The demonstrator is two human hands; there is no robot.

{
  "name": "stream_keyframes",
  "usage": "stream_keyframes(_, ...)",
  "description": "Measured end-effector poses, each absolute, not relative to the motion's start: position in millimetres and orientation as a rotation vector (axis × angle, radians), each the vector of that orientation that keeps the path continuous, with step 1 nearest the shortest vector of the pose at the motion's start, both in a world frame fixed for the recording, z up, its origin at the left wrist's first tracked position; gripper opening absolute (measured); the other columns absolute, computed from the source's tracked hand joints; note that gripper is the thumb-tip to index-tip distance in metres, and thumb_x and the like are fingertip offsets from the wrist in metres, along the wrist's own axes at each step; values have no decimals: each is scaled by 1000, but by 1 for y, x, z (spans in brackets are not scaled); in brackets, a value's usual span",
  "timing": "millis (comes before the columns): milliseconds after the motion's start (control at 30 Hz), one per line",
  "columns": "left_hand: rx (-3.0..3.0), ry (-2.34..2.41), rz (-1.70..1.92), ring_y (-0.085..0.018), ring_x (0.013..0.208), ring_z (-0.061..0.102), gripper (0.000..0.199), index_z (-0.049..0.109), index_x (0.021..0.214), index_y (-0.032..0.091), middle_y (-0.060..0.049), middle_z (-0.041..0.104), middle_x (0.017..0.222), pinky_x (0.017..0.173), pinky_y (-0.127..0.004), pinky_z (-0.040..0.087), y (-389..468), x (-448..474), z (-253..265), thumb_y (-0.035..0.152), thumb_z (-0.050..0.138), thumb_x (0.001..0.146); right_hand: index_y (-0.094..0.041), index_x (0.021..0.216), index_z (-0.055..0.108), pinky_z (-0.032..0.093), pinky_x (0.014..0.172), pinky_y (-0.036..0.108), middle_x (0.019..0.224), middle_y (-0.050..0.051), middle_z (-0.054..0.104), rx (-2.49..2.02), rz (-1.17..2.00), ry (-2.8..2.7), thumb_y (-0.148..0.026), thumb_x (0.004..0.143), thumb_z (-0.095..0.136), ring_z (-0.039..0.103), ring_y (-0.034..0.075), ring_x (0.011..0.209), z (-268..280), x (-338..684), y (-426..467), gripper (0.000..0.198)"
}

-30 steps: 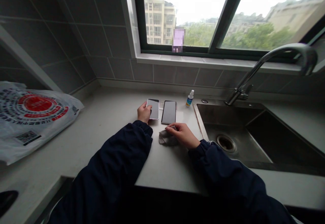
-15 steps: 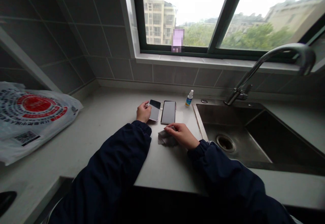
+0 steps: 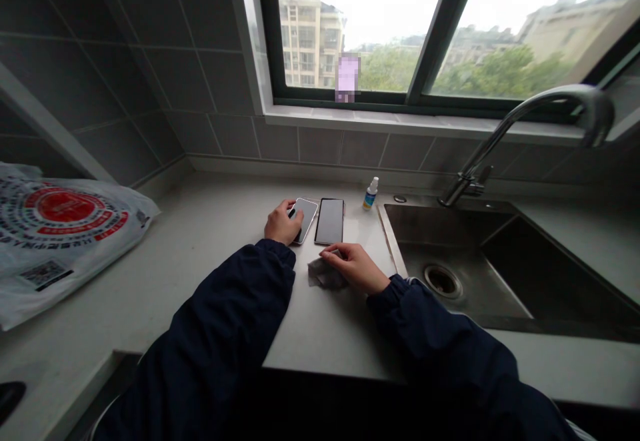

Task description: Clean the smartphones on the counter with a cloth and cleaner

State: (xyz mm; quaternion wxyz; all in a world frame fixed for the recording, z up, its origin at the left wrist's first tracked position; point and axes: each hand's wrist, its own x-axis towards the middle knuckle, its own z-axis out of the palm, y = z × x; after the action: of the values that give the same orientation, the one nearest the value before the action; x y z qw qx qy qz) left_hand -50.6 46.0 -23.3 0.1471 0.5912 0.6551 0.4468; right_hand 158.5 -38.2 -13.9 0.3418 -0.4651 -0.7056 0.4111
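My left hand (image 3: 283,222) grips the left edge of a smartphone (image 3: 307,213), thumb over its glossy screen. The phone lies at a slant on or just above the counter. A second, larger phone (image 3: 330,221) lies flat beside it, screen up, with neither hand on it. Between thumb and fingers, my right hand (image 3: 357,265) pinches a crumpled grey cloth (image 3: 324,274), which hangs down to the counter in front of the phones. A small spray bottle (image 3: 370,194) with a white cap and blue-yellow label stands upright to the right of the larger phone.
On the right is a steel sink (image 3: 393,241) with a curved chrome faucet (image 3: 500,133). A white plastic bag (image 3: 75,228) with red print lies at the left of the pale counter (image 3: 210,228). Tiled wall and a window are behind.
The phone in my left hand has turned clockwise, its top now leaning right, and the hand has moved further over it. My right hand still pinches the cloth in about the same place.
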Motion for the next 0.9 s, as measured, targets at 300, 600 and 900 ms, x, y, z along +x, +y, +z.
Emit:
stream_keyframes(300,2038,2101,915,-32,121,58,73,53,144,23,-14,54,136,103,-40,49,31,-37,-22,48,71,78,-14,96,79,37,58,26,67,2,61,-1209,1088,-1855,-49,87,66,48,15,64,-20,159,-35,39)
stream_keyframes(600,2118,2152,844,-35,119,56,65,55,142,20,-15,56,134,102,-44,48,32,-35,-27,45,66,82,-15,96,79,37,59,27,67,2,60,-1234,1090,-1851,-53,86,64,47,15,64,-20,160,-34,43)
stream_keyframes(900,2126,2188,756,-38,122,54,64,55,142,22,-16,56,137,100,-50,47,26,-31,-25,47,63,83,-15,96,79,41,65,28,76,5,69,-1247,1032,-1858,-51,86,63,54,17,69,-22,163,-30,41)
